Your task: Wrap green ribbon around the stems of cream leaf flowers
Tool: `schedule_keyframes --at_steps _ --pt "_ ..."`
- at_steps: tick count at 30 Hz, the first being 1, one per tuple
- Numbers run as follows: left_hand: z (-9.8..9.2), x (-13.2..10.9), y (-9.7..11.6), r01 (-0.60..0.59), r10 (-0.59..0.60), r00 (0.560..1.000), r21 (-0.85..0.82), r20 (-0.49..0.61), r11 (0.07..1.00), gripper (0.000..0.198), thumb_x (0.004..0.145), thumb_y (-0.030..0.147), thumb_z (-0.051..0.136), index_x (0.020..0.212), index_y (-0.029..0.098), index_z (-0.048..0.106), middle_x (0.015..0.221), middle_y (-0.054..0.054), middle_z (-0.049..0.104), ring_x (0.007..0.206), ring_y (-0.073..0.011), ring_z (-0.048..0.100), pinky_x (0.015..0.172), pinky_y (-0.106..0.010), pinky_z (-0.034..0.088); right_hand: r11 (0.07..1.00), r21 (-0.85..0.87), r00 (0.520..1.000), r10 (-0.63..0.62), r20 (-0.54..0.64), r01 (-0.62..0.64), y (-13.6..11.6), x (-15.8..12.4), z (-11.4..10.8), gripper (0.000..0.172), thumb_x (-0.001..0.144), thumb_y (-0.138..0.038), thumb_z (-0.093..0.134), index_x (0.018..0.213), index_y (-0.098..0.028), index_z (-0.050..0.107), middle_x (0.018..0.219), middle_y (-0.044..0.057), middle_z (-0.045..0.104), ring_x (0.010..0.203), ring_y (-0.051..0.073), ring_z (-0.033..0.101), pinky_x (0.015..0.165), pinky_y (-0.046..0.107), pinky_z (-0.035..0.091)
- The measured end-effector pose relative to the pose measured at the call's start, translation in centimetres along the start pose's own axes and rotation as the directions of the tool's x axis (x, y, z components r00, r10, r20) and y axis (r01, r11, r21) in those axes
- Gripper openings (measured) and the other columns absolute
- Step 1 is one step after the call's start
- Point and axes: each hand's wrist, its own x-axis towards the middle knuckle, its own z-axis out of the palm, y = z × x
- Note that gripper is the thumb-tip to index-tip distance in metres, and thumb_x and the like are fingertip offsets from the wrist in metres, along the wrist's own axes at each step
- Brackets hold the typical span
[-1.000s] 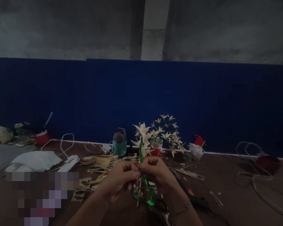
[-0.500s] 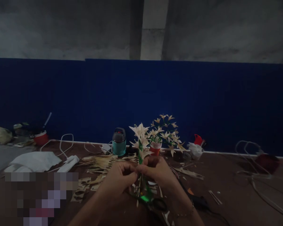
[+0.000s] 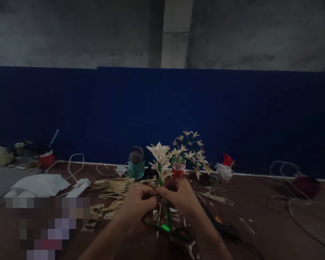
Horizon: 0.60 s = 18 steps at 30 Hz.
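A stem of pale, star-shaped artificial flowers (image 3: 159, 155) stands upright between my hands, its green-wrapped stalk pinched at the fingertips. My left hand (image 3: 141, 202) closes on the stalk from the left, thumb and forefinger together. From the other side my right hand (image 3: 180, 196) pinches it at the same height, and the fingertips of both hands nearly meet. Bare stalk ends show below the fingers. Dark-handled scissors (image 3: 182, 234) lie on the table beneath, close to a bright green roll or strip (image 3: 166, 227). Just behind, a red cup (image 3: 178, 170) holds more such flowers (image 3: 191, 155).
Dried husk pieces (image 3: 116, 187) and cut scraps (image 3: 90, 216) litter the brown table on the left. A teal jar with a dark lid (image 3: 137, 168) stands at the back. White cloth (image 3: 40, 185), a plastic bag (image 3: 225, 173), a black corded tool (image 3: 224, 229) and white cables (image 3: 289, 195) lie around.
The flower stem has shifted slightly left and turned a little between my fingers. Both hands keep their pinch in almost the same place.
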Motion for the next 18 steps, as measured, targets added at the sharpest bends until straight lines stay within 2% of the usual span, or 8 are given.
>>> schedule_keyframes --at_steps 4,7,9,12,15,18 --pt "0.3 0.0 -0.3 -0.019 0.017 0.999 -0.044 -0.047 0.999 0.017 0.058 0.025 0.065 0.052 0.013 0.055 0.041 0.005 0.049 0.035 -0.0042 0.039 0.036 -0.016 0.029 1.0 0.005 1.0 0.001 -0.005 -0.001 0.0 0.0 0.1 0.019 0.059 -0.025 0.064 0.051 -0.014 0.052 0.047 -0.004 0.046 0.046 0.008 0.037 0.044 0.021 0.027" --pt "0.5 -0.1 -0.4 -0.049 0.039 0.996 -0.134 -0.078 0.99 0.018 0.058 0.025 0.065 0.052 0.014 0.052 0.041 0.006 0.048 0.034 -0.0042 0.039 0.035 -0.016 0.029 0.993 0.111 0.999 0.021 0.025 -0.024 -0.1 0.1 0.1 0.02 0.057 -0.025 0.067 0.051 -0.015 0.051 0.047 -0.004 0.048 0.046 0.008 0.04 0.045 0.021 0.03" --pt "0.6 -0.3 -0.2 -0.029 0.021 0.999 -0.222 -0.04 0.975 0.02 0.055 0.023 0.066 0.05 0.015 0.048 0.039 0.007 0.048 0.031 -0.0037 0.038 0.033 -0.015 0.028 0.965 0.248 0.993 0.063 0.096 -0.085 0.0 0.0 0.0 0.024 0.055 -0.027 0.071 0.052 -0.015 0.05 0.048 -0.003 0.05 0.047 0.008 0.042 0.047 0.021 0.031" --pt "0.5 -0.7 0.2 0.042 -0.021 0.997 -0.325 0.068 0.945 0.02 0.051 0.019 0.066 0.05 0.016 0.047 0.038 0.005 0.052 0.029 -0.0031 0.039 0.031 -0.014 0.025 0.883 0.429 0.96 0.076 0.268 -0.19 0.3 -0.2 -0.1 0.028 0.055 -0.031 0.074 0.056 -0.015 0.052 0.052 -0.003 0.053 0.047 0.007 0.045 0.047 0.02 0.032" --pt "0.5 -1.1 0.5 0.074 -0.028 0.992 -0.377 0.126 0.923 0.019 0.049 0.019 0.067 0.052 0.015 0.049 0.038 0.003 0.054 0.028 -0.0027 0.039 0.03 -0.013 0.024 0.82 0.517 0.924 0.036 0.381 -0.245 0.5 -0.6 -0.3 0.027 0.058 -0.034 0.074 0.06 -0.013 0.056 0.058 -0.001 0.057 0.047 0.007 0.047 0.048 0.02 0.034" --pt "0.5 -1.2 0.5 0.098 -0.041 0.987 -0.373 0.158 0.923 0.021 0.047 0.02 0.069 0.051 0.015 0.049 0.038 0.003 0.055 0.028 -0.0032 0.041 0.03 -0.013 0.025 0.8 0.542 0.905 0.005 0.426 -0.259 0.4 -0.8 -0.5 0.028 0.057 -0.034 0.074 0.058 -0.012 0.057 0.059 0.0 0.059 0.047 0.007 0.048 0.047 0.02 0.034"
